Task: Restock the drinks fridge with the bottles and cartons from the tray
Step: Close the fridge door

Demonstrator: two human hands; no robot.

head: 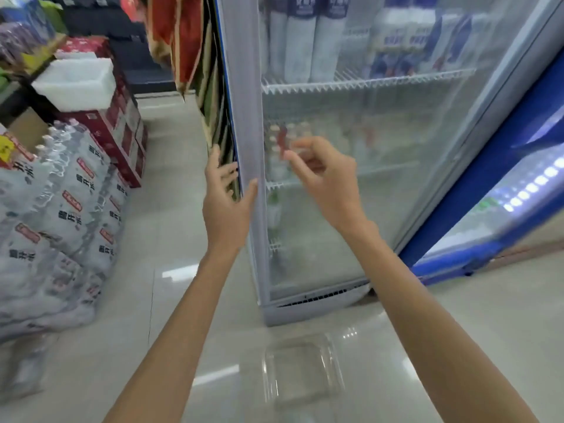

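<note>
Fridge [293, 314] stands straight ahead with its glass door [351, 239] shut or nearly so. I cannot tell whether the seal has met the frame. The clear tray [300, 370] lies on the floor [183, 300] just in front of the fridge's base, and the tiles show through it with nothing visible inside, so the restocking looks essentially finished. Behind the glass, tall bottles [300, 41] and blue-and-white cartons [396, 38] fill the top shelf, and small bottles [283, 138] with red labels sit on the shelf below. The left hand [227, 196] grips the door's left edge, its fingers [225, 175] curled round behind it and the thumb on the front. The right hand [323, 175] hovers just before the glass with its fingers loosely curled and nothing seen in them. What seems left is pressing the door home and picking up the tray. Much is hard to read: the glass is misted, so counts and labels blur and the lower shelves show only faint shapes. The fridge's top and right side are cut off. Water packs [61, 203] are stacked left of the fridge, and a blue cooler [503, 193] stands to its right, only partly in view.
</note>
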